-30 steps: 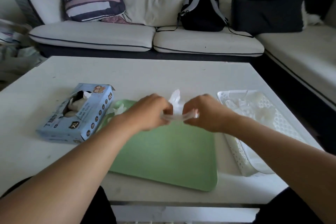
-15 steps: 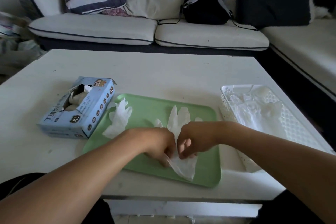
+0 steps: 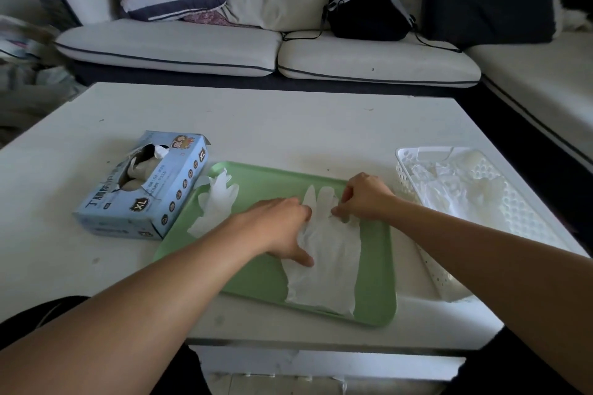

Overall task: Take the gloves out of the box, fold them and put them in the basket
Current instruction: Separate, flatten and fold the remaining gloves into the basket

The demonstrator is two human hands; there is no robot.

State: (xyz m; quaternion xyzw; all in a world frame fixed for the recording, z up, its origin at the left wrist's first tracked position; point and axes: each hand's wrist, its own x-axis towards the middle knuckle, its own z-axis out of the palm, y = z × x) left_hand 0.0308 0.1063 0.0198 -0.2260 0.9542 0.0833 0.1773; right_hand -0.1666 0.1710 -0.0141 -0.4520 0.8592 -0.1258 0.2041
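Head cam: mid-task. Left hand [image 3: 282, 228] presses glove [image 3: 324, 266] flat on tray [image 3: 375, 298], right hand [image 3: 362, 199] fingers pinch its fingertips; fold pending. Second glove [image 3: 218, 205] unfolded, some already in basket [image 3: 414, 189], more in box [image 3: 144, 186].

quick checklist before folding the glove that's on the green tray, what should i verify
1. Translucent white glove lies flat on the green plastic tray: ok, some wrinkles.
2. Left hand rests on the glove's palm area: ok.
3. Right hand pinches near the glove's fingers: ok, exact grip cannot tell.
4. Second loose white glove at the tray's left edge is apart from the one being worked: ok.
5. White perforated plastic basket sits beside the tray on the right: ok.
6. Blue cardboard glove box is off the tray: ok.
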